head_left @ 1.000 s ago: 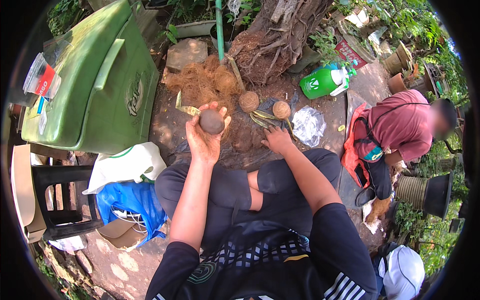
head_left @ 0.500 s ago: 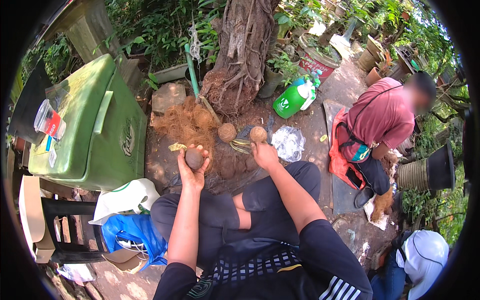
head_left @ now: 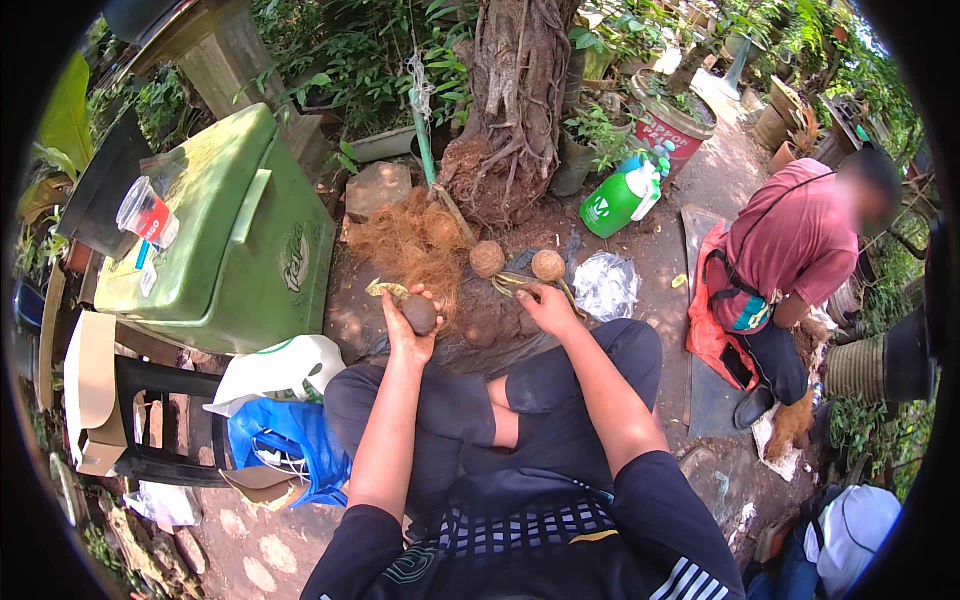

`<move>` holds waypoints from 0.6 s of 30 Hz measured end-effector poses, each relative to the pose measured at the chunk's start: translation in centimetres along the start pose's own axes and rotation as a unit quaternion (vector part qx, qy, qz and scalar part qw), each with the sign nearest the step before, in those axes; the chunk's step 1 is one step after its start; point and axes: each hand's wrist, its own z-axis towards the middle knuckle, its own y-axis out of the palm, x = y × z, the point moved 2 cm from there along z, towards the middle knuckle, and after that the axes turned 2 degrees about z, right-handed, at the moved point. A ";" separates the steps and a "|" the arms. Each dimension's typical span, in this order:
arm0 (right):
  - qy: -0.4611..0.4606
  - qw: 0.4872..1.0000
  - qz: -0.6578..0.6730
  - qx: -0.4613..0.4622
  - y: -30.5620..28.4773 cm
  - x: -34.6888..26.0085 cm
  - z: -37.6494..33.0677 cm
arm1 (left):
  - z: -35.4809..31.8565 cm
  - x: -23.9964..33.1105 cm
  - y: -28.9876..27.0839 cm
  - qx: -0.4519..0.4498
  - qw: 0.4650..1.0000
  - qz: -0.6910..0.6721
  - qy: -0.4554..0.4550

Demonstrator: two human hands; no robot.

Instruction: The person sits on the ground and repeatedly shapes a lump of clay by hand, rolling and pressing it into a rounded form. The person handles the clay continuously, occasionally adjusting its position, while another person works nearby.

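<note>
My left hand (head_left: pixel 405 338) is closed around a smooth, dark brown ball (head_left: pixel 419 314) that looks like packed soil. A yellowish strip (head_left: pixel 386 290) sticks out beside that hand's fingers. My right hand (head_left: pixel 552 312) reaches low over the ground, its fingers pinched at some yellowish-green, flat strands (head_left: pixel 512 282). Just beyond the strands lie two light-brown, fibre-wrapped balls, one on the left (head_left: pixel 487 259) and one on the right (head_left: pixel 548 265). Loose orange-brown fibre (head_left: pixel 412 238) is heaped to their left. Dark soil (head_left: pixel 495 325) lies on a sheet between my hands.
A green lidded bin (head_left: pixel 265 240) stands at left, with a plastic cup (head_left: pixel 148 213) on top. Near it are a blue bag (head_left: pixel 285 445) and a black chair (head_left: pixel 165 420). Crumpled clear plastic (head_left: pixel 606 285) and a green sprayer bottle (head_left: pixel 618 200) are right of the tree trunk (head_left: pixel 515 90). Another person (head_left: pixel 785 225) sits at right.
The whole view has shifted, so things appear farther right. My right hand has moved slightly left, from beside the right fibre ball to the strands. My left hand still holds the dark ball.
</note>
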 end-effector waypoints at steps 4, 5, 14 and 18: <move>-0.005 1.000 0.007 0.000 -0.3 -0.8 -0.6 | -0.1 -0.4 -0.3 0.031 0.999 0.030 0.029; -0.006 1.000 0.011 0.001 -0.3 -0.9 -0.8 | -0.3 -0.5 -0.4 0.040 0.998 0.034 0.034; -0.019 0.998 0.057 0.019 -0.6 -1.7 -1.0 | -1.9 -0.8 2.3 -0.051 0.997 0.023 0.054; -0.017 0.998 0.064 0.018 -0.6 -1.7 -0.8 | -2.1 -0.8 2.6 -0.093 0.986 0.113 0.082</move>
